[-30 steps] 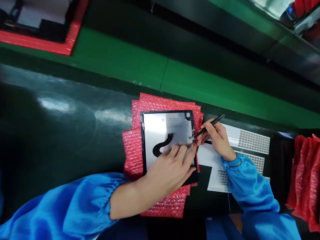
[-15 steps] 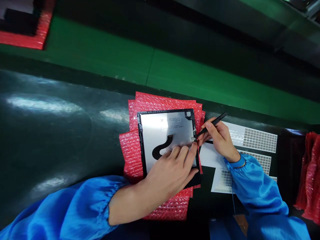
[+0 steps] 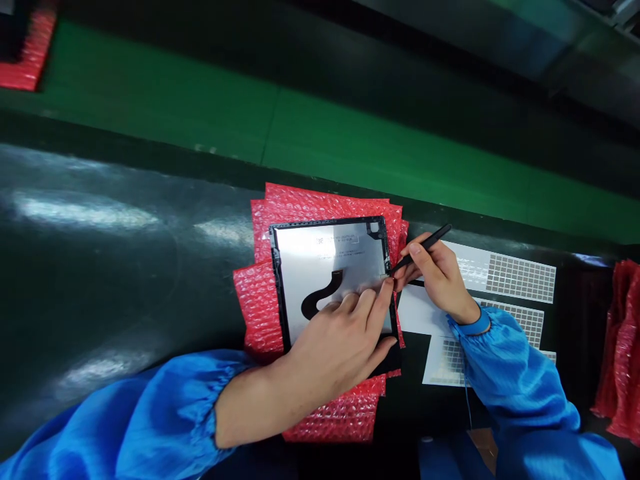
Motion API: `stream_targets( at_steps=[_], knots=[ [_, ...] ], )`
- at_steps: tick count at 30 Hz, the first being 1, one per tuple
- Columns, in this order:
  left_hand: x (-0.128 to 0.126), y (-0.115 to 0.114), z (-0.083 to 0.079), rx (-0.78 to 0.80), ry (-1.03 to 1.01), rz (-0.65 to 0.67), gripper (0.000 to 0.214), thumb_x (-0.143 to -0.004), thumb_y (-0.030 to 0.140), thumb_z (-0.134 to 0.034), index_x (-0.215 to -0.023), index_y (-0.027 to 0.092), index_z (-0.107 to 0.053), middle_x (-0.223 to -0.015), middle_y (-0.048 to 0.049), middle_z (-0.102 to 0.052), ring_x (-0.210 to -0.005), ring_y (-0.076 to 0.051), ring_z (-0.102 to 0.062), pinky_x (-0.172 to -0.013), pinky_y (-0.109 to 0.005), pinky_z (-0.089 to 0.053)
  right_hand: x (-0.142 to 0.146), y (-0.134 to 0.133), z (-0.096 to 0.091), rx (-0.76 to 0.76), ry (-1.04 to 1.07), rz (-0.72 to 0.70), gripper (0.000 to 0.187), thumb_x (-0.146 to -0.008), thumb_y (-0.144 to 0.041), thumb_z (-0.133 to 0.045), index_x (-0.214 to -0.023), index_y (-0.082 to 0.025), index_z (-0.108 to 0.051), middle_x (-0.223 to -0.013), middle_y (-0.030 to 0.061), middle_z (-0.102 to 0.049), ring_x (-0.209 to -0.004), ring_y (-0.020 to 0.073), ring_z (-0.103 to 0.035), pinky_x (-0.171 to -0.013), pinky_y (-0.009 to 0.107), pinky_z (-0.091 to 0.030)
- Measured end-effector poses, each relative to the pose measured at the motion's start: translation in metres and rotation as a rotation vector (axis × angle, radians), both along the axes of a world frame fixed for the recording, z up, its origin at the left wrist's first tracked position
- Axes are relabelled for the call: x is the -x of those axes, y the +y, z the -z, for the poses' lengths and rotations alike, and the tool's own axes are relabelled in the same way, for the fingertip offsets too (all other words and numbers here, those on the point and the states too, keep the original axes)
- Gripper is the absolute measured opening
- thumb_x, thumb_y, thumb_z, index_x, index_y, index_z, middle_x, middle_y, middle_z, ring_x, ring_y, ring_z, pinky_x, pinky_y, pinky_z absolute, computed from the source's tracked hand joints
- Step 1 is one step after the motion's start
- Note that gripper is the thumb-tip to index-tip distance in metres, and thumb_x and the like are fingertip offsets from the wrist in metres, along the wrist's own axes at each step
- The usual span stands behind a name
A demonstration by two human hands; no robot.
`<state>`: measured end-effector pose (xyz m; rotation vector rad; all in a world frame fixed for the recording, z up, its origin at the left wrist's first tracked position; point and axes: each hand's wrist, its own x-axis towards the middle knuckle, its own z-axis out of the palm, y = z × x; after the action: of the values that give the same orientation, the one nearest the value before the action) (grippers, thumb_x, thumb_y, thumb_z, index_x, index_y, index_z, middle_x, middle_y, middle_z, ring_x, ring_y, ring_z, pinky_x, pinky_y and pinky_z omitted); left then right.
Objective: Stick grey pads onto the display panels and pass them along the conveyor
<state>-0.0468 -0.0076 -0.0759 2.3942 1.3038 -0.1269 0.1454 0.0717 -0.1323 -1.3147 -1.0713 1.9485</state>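
Observation:
A silver panel (image 3: pixel 320 260) with a black frame and a curved black flex cable (image 3: pixel 320 297) lies face down on a stack of red bubble-wrap sheets (image 3: pixel 260 300). My left hand (image 3: pixel 340 347) rests flat on the panel's lower right part, fingers stretched out, the index fingertip at the right edge. My right hand (image 3: pixel 437 273) pinches black tweezers (image 3: pixel 423 248) like a pen. Their tip touches the panel's right edge, right by my left index finger.
White sheets with grids of small grey stickers (image 3: pixel 520 277) lie right of the panel under my right wrist. More red bubble wrap (image 3: pixel 620 347) is piled at the far right. A green strip (image 3: pixel 350 153) runs behind the dark work surface (image 3: pixel 125 267).
The view has drifted slightly, shifting the scene left. Both hands keep the same pose on the panel and tweezers.

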Motion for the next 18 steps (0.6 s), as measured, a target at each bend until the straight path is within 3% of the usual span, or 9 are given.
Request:
stream_targets(
  at_steps=[6, 10, 14, 18],
  knots=[
    [-0.002, 0.002, 0.001, 0.011, -0.002, 0.001, 0.072, -0.097, 0.042, -0.065, -0.151, -0.004, -0.052, -0.12, -0.0216, -0.073, -0.086, -0.028, -0.074, -0.066, -0.04, -0.064, 0.0, 0.001, 0.003, 0.018, 0.014, 0.011, 0.047, -0.094, -0.069, -0.07, -0.095, -0.024, -0.057, -0.064, -0.0047, -0.071, -0.049, 0.0143, -0.072, -0.051, 0.025, -0.062],
    [0.0, 0.006, -0.001, 0.106, 0.036, 0.017, 0.073, -0.1, 0.043, -0.062, -0.155, -0.002, -0.046, -0.126, -0.0223, -0.072, -0.097, -0.031, -0.075, -0.073, -0.042, -0.064, -0.005, 0.009, 0.002, 0.014, 0.014, 0.077, 0.048, -0.092, -0.072, -0.069, -0.096, -0.026, -0.056, -0.063, -0.0047, -0.071, -0.048, 0.0162, -0.072, -0.048, 0.026, -0.061],
    [0.004, 0.008, -0.003, 0.18, -0.008, -0.02, 0.073, -0.101, 0.041, -0.061, -0.158, 0.001, -0.039, -0.137, -0.0231, -0.068, -0.109, -0.031, -0.075, -0.081, -0.042, -0.064, -0.026, 0.008, -0.028, -0.103, -0.039, 0.21, 0.042, -0.094, -0.068, -0.07, -0.094, -0.027, -0.059, -0.069, -0.0017, -0.075, -0.05, 0.0181, -0.073, -0.047, 0.028, -0.061],
    [0.006, 0.015, -0.007, 0.229, 0.047, -0.056, 0.081, -0.101, 0.046, -0.062, -0.163, 0.003, -0.032, -0.132, -0.0227, -0.072, -0.107, -0.034, -0.077, -0.079, -0.042, -0.063, -0.063, -0.021, -0.069, -0.225, -0.153, 0.327, 0.035, -0.098, -0.061, -0.07, -0.093, -0.026, -0.063, -0.07, 0.0009, -0.076, -0.052, 0.0216, -0.074, -0.048, 0.034, -0.062]
  ],
)
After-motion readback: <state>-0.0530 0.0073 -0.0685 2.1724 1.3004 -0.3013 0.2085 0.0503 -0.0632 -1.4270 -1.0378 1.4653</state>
